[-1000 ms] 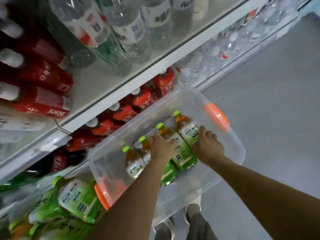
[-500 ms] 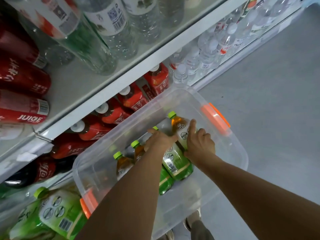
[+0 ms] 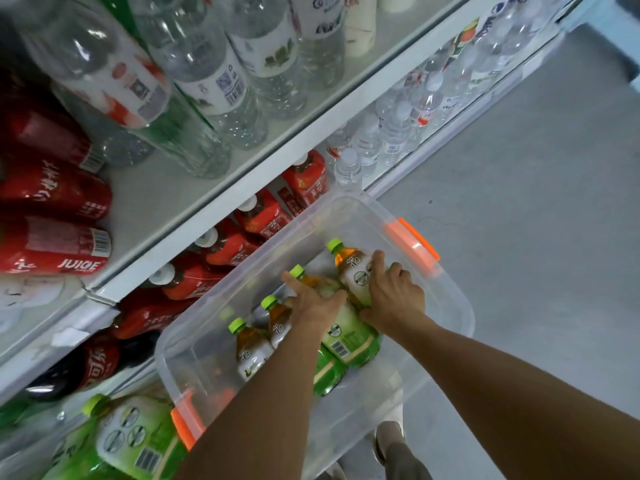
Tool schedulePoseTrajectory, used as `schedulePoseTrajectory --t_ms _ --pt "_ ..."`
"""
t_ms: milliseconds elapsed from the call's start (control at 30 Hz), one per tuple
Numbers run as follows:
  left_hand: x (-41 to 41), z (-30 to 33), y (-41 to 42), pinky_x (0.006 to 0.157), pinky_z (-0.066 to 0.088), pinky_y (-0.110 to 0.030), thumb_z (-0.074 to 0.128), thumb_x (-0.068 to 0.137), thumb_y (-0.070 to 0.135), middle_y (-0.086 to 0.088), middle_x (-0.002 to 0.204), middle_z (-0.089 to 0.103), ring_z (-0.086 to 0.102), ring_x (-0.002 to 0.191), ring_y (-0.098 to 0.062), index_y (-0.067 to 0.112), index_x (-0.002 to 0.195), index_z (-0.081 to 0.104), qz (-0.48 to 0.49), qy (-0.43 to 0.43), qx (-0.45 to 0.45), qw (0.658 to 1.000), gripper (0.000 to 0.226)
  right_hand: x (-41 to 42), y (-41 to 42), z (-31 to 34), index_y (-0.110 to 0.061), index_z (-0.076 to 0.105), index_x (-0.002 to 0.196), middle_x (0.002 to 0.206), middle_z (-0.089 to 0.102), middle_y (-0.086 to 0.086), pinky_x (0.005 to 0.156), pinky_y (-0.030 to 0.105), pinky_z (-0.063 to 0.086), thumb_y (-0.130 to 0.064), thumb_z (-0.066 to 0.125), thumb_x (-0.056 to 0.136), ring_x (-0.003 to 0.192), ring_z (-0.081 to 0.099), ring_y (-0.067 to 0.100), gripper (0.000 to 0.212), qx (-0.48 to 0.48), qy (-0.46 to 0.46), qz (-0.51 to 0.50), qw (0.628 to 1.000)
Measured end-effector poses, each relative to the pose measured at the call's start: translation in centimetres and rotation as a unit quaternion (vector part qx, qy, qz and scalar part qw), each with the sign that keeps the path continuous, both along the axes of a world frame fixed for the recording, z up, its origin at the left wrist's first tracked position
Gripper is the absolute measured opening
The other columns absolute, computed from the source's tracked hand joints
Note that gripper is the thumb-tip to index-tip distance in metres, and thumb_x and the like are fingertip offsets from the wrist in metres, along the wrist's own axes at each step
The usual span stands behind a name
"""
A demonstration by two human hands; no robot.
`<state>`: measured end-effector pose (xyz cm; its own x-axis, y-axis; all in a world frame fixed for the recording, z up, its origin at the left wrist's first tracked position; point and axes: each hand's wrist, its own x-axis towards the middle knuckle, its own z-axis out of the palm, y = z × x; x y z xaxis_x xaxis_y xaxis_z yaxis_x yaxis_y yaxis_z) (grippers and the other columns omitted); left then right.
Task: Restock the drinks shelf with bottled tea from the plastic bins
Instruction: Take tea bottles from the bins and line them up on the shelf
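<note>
A clear plastic bin (image 3: 450, 306) with orange handles (image 3: 414, 242) stands on the floor beside the shelf. Inside lie several green-capped tea bottles side by side. My right hand (image 3: 393, 297) wraps the far-right tea bottle (image 3: 356, 271) around its label. My left hand (image 3: 313, 301) rests on the second tea bottle (image 3: 349, 336), fingers spread over its shoulder. Two more tea bottles (image 3: 251, 351) lie to the left of my forearm.
Red-labelled tea bottles (image 3: 263, 216) fill the lower shelf next to the bin. Green tea bottles (image 3: 135, 441) stand on the bottom left. Water bottles (image 3: 388, 136) line the right side. The upper shelf edge (image 3: 277, 168) overhangs. Grey floor (image 3: 519, 202) extends right.
My right hand slid from the bottle's lower end up onto its label and closed around it. My left hand stayed on the neighbouring bottle. The camera view shifted a little.
</note>
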<state>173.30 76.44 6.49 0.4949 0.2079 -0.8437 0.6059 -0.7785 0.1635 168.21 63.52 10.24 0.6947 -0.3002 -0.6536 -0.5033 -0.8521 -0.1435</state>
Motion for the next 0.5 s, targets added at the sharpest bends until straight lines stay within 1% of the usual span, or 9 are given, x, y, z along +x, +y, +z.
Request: schedulePoseTrajectory --t_ms 100,167,200,267,300,367,433,467,500 --pt "-0.1 3.4 2.0 0.106 0.046 -0.048 0.079 0.072 0.044 -0.014 0.144 0.048 0.054 0.123 -0.036 0.032 0.154 -0.024 0.023 -0.066 -0.052 0.996 0.131 -0.3 -0.5 2.8 -0.012 0.002 0.15 0.13 0.042 0.016 0.083 0.043 0.048 -0.044 0.078 0.07 0.12 0.047 0.034 0.115 0.032 -0.013 -0.038 0.999" --pt "-0.4 5.8 3.0 0.101 0.049 -0.042 0.083 0.066 0.037 0.003 0.121 0.06 0.061 0.106 -0.024 0.026 0.154 0.011 0.045 -0.107 -0.1 0.988 0.114 -0.9 -1.2 4.5 -0.011 0.003 0.15 0.134 0.042 0.015 0.088 0.042 0.047 -0.051 0.078 0.068 0.125 0.045 0.033 0.119 0.053 -0.015 -0.068 0.996" --pt "-0.5 7.5 3.8 0.095 0.055 -0.042 0.085 0.062 0.032 0.005 0.111 0.065 0.066 0.099 -0.022 0.023 0.144 0.033 0.055 -0.119 -0.124 0.984 0.098 -1.1 -1.4 5.9 -0.01 0.006 0.15 0.137 0.042 0.013 0.091 0.041 0.046 -0.053 0.08 0.066 0.126 0.045 0.032 0.12 0.068 -0.015 -0.081 0.994" --pt "-0.7 11.0 5.5 0.07 0.061 -0.034 0.089 0.061 0.023 -0.001 0.097 0.073 0.073 0.082 -0.019 0.019 0.121 0.056 0.073 -0.124 -0.152 0.978 0.069 -1.6 -1.7 8.9 -0.009 0.019 0.144 0.136 0.047 0.01 0.089 0.037 0.047 -0.048 0.084 0.065 0.12 0.05 0.029 0.11 0.107 -0.024 -0.126 0.986" --pt "-0.7 12.9 6.4 0.058 0.058 -0.028 0.09 0.063 0.021 -0.003 0.094 0.074 0.073 0.073 -0.016 0.019 0.116 0.059 0.082 -0.123 -0.163 0.976 0.061 -1.9 -1.8 10.6 -0.009 0.026 0.138 0.13 0.053 0.009 0.085 0.035 0.05 -0.042 0.087 0.065 0.111 0.055 0.028 0.101 0.142 -0.031 -0.162 0.976" --pt "-0.8 16.6 8.3 0.05 0.051 -0.023 0.091 0.063 0.022 -0.002 0.093 0.074 0.071 0.07 -0.013 0.023 0.115 0.058 0.099 -0.122 -0.192 0.969 0.062 -2.5 -1.8 14.0 -0.008 0.04 0.127 0.112 0.064 0.009 0.073 0.037 0.057 -0.024 0.091 0.064 0.092 0.066 0.025 0.082 0.238 -0.051 -0.244 0.939" --pt "-1.0 20.4 10.3 0.051 0.05 -0.019 0.092 0.062 0.023 0.003 0.097 0.071 0.068 0.079 -0.011 0.034 0.112 0.053 0.102 -0.138 -0.222 0.96 0.065 -3.5 -1.7 17.6 -0.006 0.053 0.117 0.092 0.074 0.009 0.058 0.033 0.06 -0.009 0.089 0.065 0.074 0.074 0.025 0.063 0.325 -0.071 -0.297 0.895" --pt "-1.2 22.4 11.4 0.057 0.053 -0.02 0.093 0.06 0.024 0.005 0.1 0.069 0.066 0.084 -0.01 0.039 0.11 0.051 0.106 -0.144 -0.24 0.954 0.066 -4.0 -1.6 19.5 -0.005 0.058 0.113 0.086 0.076 0.008 0.057 0.033 0.06 -0.006 0.087 0.065 0.071 0.074 0.026 0.056 0.357 -0.081 -0.311 0.877" --pt "-1.3 24.5 12.3 0.065 0.056 -0.024 0.093 0.057 0.026 0.006 0.104 0.068 0.066 0.089 -0.011 0.04 0.114 0.051 0.112 -0.145 -0.259 0.948 0.071 -4.5 -1.3 21.4 -0.005 0.062 0.11 0.085 0.077 0.008 0.06 0.036 0.061 -0.005 0.087 0.064 0.073 0.075 0.028 0.052 0.384 -0.09 -0.323 0.86"
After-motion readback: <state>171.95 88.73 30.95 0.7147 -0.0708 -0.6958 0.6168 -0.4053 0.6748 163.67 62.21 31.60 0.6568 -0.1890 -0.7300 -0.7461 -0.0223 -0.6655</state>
